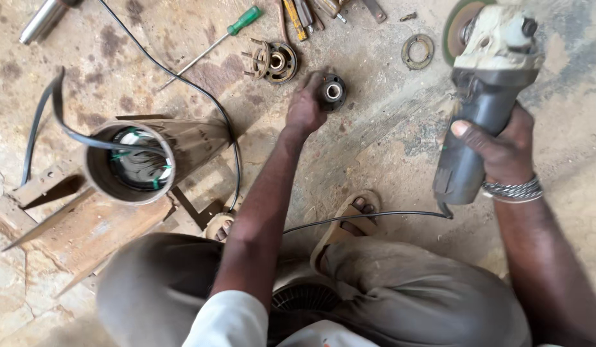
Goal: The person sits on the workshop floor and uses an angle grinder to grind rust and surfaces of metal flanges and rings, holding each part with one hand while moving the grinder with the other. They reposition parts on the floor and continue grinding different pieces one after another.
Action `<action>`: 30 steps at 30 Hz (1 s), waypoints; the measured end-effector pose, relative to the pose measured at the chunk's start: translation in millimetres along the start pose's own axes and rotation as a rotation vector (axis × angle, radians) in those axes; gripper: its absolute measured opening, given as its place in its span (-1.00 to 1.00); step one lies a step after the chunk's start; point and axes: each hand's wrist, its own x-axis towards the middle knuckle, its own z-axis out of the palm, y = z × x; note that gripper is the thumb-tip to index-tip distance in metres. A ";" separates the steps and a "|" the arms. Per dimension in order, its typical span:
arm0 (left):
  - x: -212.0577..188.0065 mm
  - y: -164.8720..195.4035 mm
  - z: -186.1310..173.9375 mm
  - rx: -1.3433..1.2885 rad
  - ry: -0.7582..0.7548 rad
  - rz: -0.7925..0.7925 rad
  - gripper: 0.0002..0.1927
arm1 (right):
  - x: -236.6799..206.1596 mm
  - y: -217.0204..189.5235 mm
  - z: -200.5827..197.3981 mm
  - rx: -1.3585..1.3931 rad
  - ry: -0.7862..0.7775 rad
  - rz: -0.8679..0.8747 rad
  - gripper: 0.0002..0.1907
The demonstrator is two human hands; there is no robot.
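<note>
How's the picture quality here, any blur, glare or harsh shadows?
Head view: soft, even daylight, no hard shadows on the concrete floor; slight motion blur on the angle grinder in the right hand; the left hand on the dark bearing piece reads fairly sharp; no glare.

Rough, stained concrete is seen as the floor (375, 128). The angle grinder (484, 96) is cased in worn, dusty matt plastic and metal. The motor housing (150, 157) at left is formed of dull, rusted metal.
</note>
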 end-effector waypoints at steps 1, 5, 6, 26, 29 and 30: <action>3.2 3.5 1.7 0.041 0.022 0.116 -0.09 | -2.2 -14.7 2.0 0.013 0.006 0.012 -0.55; 7.6 -1.0 4.6 0.054 0.140 0.446 -0.33 | -6.4 -61.8 15.8 -0.064 0.045 0.039 -0.65; 6.3 -3.2 5.5 0.013 0.166 0.490 -0.38 | -5.4 -69.4 19.0 -0.114 0.048 0.039 -0.64; -111.3 79.1 -123.2 0.653 -0.501 0.349 -0.29 | -13.6 130.5 188.3 0.026 0.372 0.271 -0.54; -148.3 129.9 -137.2 0.987 -0.631 0.488 -0.30 | -22.7 148.7 188.8 0.174 0.415 0.197 -0.54; -154.5 139.1 -140.9 1.058 -0.719 0.572 -0.30 | -27.9 155.2 190.4 0.193 0.457 0.235 -0.55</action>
